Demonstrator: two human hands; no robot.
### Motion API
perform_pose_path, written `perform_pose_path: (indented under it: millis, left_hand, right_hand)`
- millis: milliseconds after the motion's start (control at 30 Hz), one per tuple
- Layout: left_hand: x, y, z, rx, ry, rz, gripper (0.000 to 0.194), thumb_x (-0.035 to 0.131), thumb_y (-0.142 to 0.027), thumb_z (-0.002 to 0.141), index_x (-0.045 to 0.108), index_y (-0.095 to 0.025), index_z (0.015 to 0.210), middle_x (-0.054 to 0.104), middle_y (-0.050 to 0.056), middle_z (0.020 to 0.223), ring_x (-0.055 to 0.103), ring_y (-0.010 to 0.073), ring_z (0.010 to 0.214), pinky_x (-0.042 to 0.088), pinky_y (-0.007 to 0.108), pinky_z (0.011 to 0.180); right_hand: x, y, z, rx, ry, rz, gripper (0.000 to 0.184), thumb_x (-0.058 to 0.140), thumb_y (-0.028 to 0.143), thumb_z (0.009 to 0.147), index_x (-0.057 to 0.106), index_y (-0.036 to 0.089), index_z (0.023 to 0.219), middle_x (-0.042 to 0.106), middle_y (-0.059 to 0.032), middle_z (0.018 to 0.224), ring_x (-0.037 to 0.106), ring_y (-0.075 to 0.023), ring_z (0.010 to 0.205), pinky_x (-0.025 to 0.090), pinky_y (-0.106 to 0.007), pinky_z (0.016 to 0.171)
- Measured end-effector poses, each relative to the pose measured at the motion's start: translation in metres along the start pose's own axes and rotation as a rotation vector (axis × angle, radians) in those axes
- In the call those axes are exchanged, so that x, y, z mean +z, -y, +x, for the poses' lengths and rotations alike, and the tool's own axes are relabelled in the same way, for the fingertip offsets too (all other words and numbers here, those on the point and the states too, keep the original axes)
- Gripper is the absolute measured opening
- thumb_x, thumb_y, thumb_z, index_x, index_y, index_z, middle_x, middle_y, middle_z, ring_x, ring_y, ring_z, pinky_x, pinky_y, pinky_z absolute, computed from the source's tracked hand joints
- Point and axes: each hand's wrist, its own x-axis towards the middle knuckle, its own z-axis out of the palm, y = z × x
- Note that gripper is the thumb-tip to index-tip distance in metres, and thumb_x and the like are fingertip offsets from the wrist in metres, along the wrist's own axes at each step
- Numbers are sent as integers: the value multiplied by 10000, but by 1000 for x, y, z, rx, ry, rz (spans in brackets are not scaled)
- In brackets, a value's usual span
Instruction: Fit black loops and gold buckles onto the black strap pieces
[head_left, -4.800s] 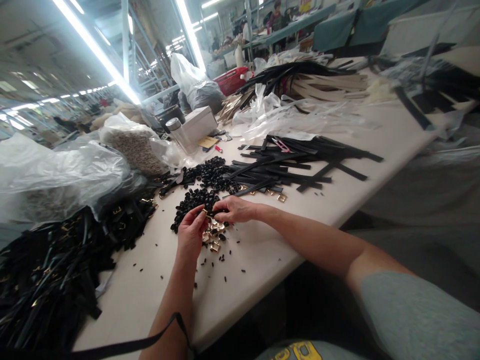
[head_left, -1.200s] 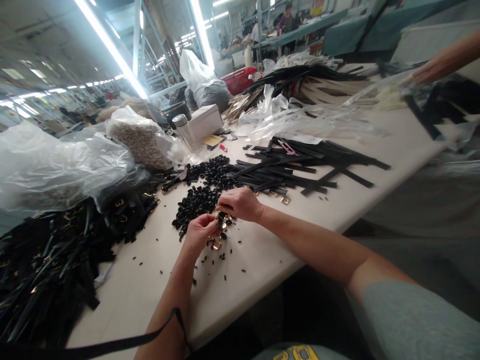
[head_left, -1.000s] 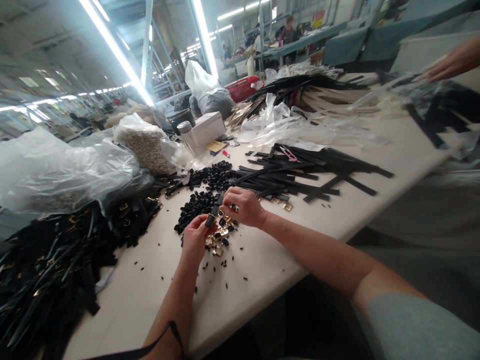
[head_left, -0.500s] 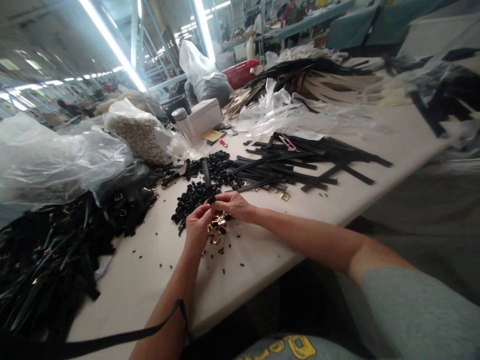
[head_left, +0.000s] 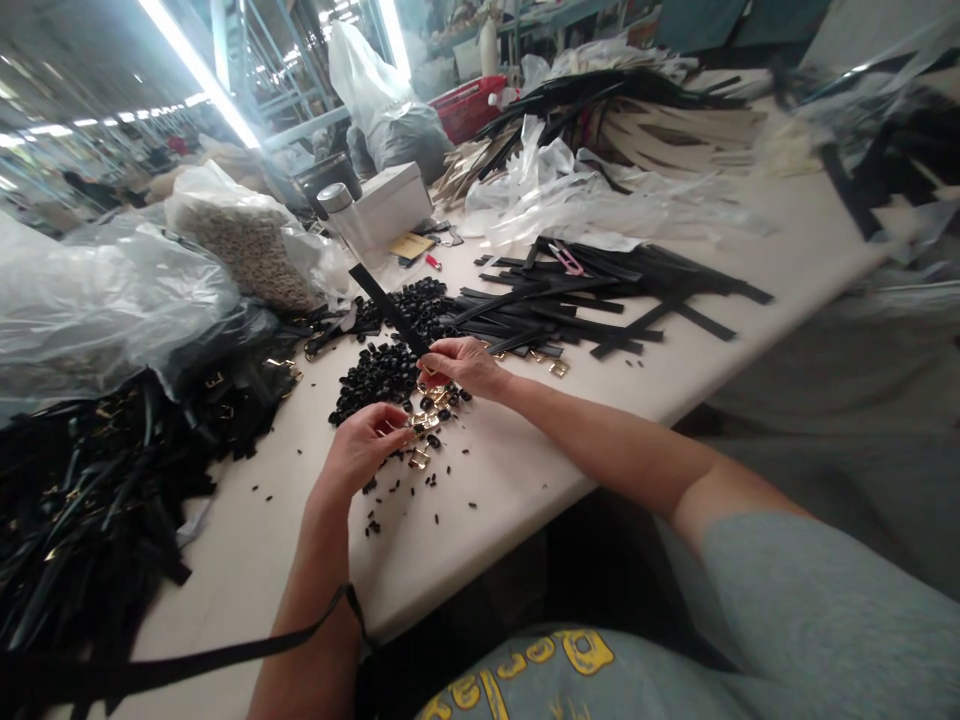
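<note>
My right hand (head_left: 471,366) pinches the lower end of a black strap (head_left: 384,305), which points up and away to the left. Below that hand lie several gold buckles (head_left: 424,420) mixed with small black pieces. My left hand (head_left: 361,446) is at the left edge of these buckles, its thumb and fingers curved and apart; I see nothing held in it. Its fingertips reach the buckles, but contact is hard to make out. Behind both hands spreads a heap of small black loops (head_left: 381,374).
Loose black straps (head_left: 547,310) lie to the right, with pink-handled snips (head_left: 566,260) on top. A large pile of black straps with gold buckles (head_left: 97,500) covers the left. Plastic bags (head_left: 240,240), a white box (head_left: 394,205) and a clear bottle (head_left: 349,220) stand behind.
My hands were together at one end of the strap. My left hand has let go and moved down and left to the buckles; the strap now leans left in my right hand.
</note>
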Motion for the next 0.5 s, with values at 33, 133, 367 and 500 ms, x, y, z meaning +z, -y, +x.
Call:
perform_pose_path:
  millis: [33,133,367,500]
  left_hand:
    - [0,1,0,17,-10,62,227,793,-347,609,728,-209,777,660,22,702,536,134,558,396,233,501]
    - [-1,4,1,70,-65,211,200,746,-361,666,732,-227,814,660,24,729,553,146,583,405,249,534]
    - [-6,5,4,144,-211,404,167,668,-390,735,700,-226,736,650,22,714,568,165,624,417,280,606]
    - [4,-3,3,181,-62,386,147,659,-370,736,703,-231,755,646,20,738,573,164,625,415,280,599]
  right_hand:
    - [-1,0,0,5,-3,-24,355,725,453,717,633,116,781,680,-25,663,637,-113,585,542,-227,577]
    - [-2,1,0,-28,-10,-102,361,674,472,764,621,115,771,658,-15,617,604,-93,516,513,-194,507]
    - [-3,-2,0,-90,-9,-263,291,618,408,817,604,128,740,634,-3,603,579,-83,501,471,-178,486]
    - [-3,-6,1,-112,-22,-348,228,587,339,835,589,136,730,635,3,613,581,-86,513,444,-174,482]
